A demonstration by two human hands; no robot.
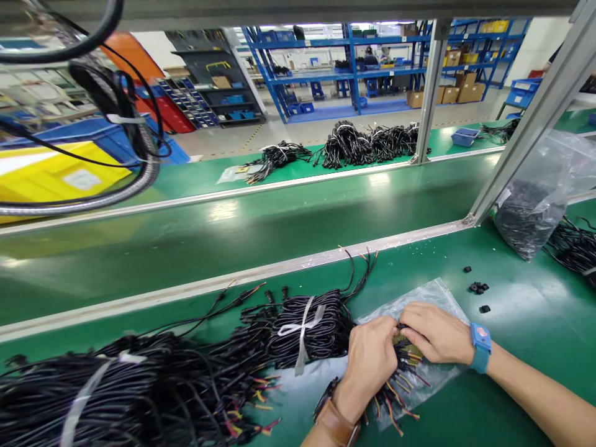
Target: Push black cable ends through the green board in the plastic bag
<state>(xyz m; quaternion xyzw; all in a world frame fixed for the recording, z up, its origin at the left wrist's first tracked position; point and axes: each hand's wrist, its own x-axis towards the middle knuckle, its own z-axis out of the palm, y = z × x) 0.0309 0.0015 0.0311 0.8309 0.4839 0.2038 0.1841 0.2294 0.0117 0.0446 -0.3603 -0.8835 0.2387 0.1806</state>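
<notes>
My left hand and my right hand meet above a clear plastic bag lying on the green bench. Between their fingertips is a small black piece, mostly covered by the fingers. My left hand is closed around what looks like the end of a black cable, and my right hand pinches the small piece. Below them, short black cables fan out with red, yellow and orange wire ends. Left of my left hand lies a coiled black cable bundle tied with white strips.
A larger black cable pile covers the left front. Small black parts lie right of the bag. A metal post and a plastic bag of black parts stand farther right. Cable bundles lie on the far bench. A hose hangs upper left.
</notes>
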